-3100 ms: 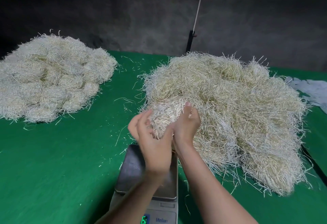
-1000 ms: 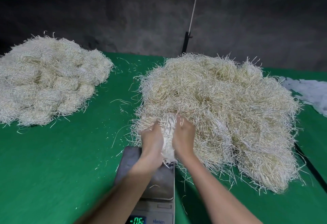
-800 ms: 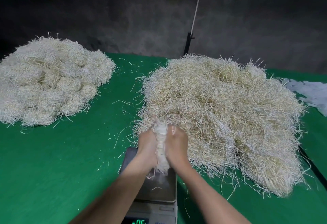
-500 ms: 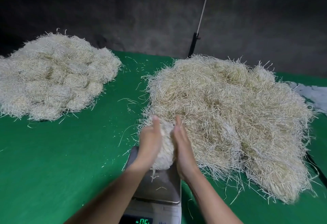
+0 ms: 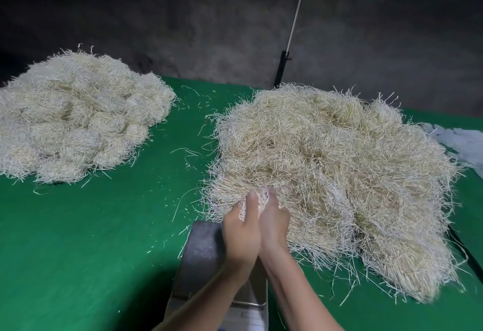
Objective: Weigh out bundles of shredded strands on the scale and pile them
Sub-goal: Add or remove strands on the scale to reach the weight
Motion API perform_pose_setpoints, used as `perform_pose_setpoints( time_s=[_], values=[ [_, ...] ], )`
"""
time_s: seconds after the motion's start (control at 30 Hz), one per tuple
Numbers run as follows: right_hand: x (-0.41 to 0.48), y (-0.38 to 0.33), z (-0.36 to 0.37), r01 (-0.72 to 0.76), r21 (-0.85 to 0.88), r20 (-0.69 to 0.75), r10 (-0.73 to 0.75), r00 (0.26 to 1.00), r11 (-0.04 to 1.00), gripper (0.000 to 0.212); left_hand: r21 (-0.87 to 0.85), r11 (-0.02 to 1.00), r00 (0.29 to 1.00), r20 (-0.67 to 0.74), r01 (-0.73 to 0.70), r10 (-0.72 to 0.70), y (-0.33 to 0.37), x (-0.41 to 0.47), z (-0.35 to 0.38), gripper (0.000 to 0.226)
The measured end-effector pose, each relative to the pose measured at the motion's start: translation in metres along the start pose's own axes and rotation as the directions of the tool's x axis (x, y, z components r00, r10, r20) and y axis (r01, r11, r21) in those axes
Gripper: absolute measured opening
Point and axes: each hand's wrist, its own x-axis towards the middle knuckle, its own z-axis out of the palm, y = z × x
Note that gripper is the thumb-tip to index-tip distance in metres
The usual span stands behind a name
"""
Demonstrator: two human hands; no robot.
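Observation:
A big loose heap of pale shredded strands covers the right half of the green table. At its near edge my left hand and my right hand press together, palms facing, around a small bundle of strands that shows only at the fingertips. Both hands hover over the far end of the scale's steel pan, which my forearms partly cover. A pile of rounded bundles lies at the far left.
Loose strands are scattered on the green cloth between the two heaps. White sheets lie at the right edge. A dark wall with a white rod stands behind the table.
My hands have closed tighter on the bundle, squeezing it until little of it shows, and stay above the scale pan at the heap's near edge.

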Motion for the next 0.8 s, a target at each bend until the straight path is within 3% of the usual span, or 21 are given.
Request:
perform_pose_setpoints(
  time_s=[0.07,0.17,0.23,0.3,0.43,0.5,0.57,0.67,0.7,0.8],
  values=[
    [0.002,0.005,0.002,0.113,-0.115,0.037,-0.109,0.993,0.987,0.055,-0.001,0.998,0.997,-0.031,0.068,-0.068,0.003,0.009,-0.002,0.048],
    [-0.001,0.008,-0.003,0.353,-0.269,0.180,-0.314,0.932,0.896,0.055,0.112,0.992,0.998,-0.044,0.051,-0.047,0.009,0.028,-0.016,0.051],
    [-0.003,0.001,-0.010,0.503,-0.288,0.250,-0.443,0.861,0.815,0.054,0.207,0.977,0.998,0.022,0.061,-0.067,0.017,0.037,-0.021,0.053],
    [-0.004,-0.010,-0.012,0.567,-0.334,0.372,-0.447,0.813,0.753,0.047,0.279,0.956,0.981,0.143,0.087,-0.131,0.024,0.041,-0.020,0.049],
    [0.000,-0.015,-0.011,0.521,-0.391,0.540,-0.269,0.797,0.759,0.057,0.277,0.957,0.948,0.274,0.084,-0.163,0.036,0.053,-0.027,0.042],
    [-0.003,-0.007,-0.007,0.539,-0.392,0.521,-0.303,0.798,0.745,0.059,0.265,0.964,0.962,0.253,0.036,-0.106,0.039,0.058,-0.032,0.063],
    [-0.002,-0.002,-0.003,0.481,-0.380,0.413,-0.320,0.852,0.790,0.058,0.147,0.987,0.980,0.178,0.059,-0.085,0.039,0.058,-0.038,0.065],
    [0.002,-0.005,0.003,0.210,-0.141,0.286,-0.163,0.944,0.968,0.059,-0.165,0.935,0.940,0.194,0.315,-0.282,0.032,0.055,-0.049,0.056],
    [0.002,-0.006,0.005,0.145,-0.072,0.259,-0.122,0.958,0.987,0.060,-0.187,0.905,0.912,0.236,0.382,-0.336,0.025,0.052,-0.055,0.054],
    [0.003,0.001,0.011,0.206,-0.127,0.231,-0.173,0.958,0.970,0.059,-0.212,0.801,0.786,0.441,0.560,-0.433,0.013,0.036,-0.062,0.080]
  ],
)
